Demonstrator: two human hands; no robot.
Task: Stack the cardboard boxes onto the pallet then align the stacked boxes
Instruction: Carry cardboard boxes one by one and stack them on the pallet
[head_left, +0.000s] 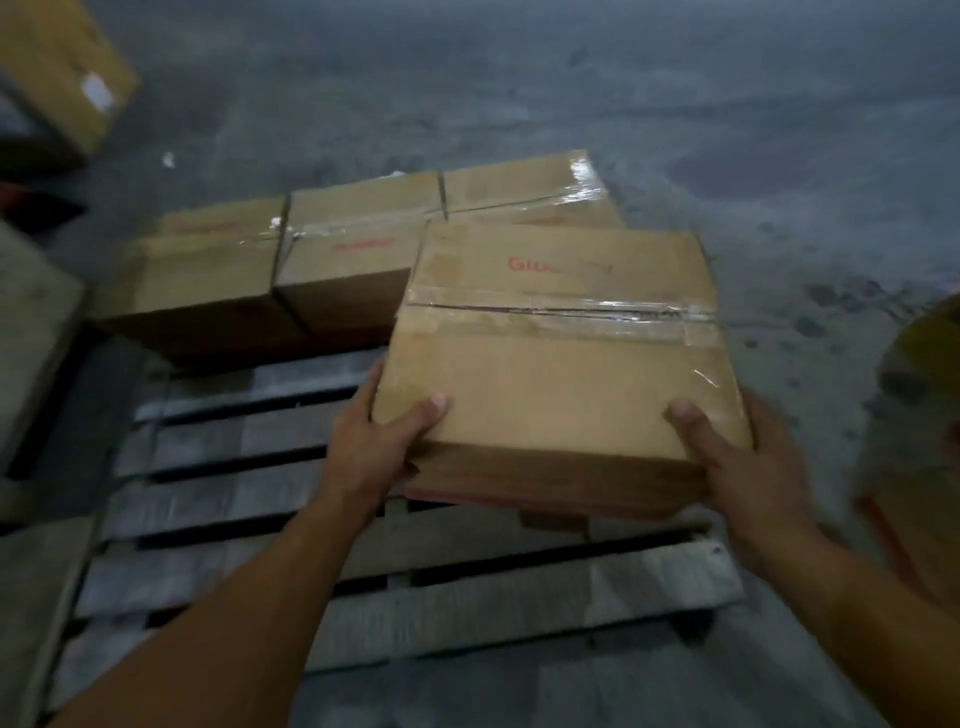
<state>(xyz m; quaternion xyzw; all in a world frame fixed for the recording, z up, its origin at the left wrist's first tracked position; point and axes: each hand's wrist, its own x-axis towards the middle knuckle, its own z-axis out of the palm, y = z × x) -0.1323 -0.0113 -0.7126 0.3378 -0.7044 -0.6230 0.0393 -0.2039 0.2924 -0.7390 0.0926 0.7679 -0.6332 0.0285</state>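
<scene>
Now both hands, left hand and right hand, clamp taped box above pallet.

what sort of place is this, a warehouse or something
Most likely a warehouse or storeroom: a bare concrete floor, a wooden pallet lying on it, three taped cardboard boxes lined up along its far edge, and a fourth box held above it.

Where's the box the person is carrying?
Centre-right in the head view: the carried box, held by the left hand and right hand, is over the pallet, in front of the row of boxes.
</scene>
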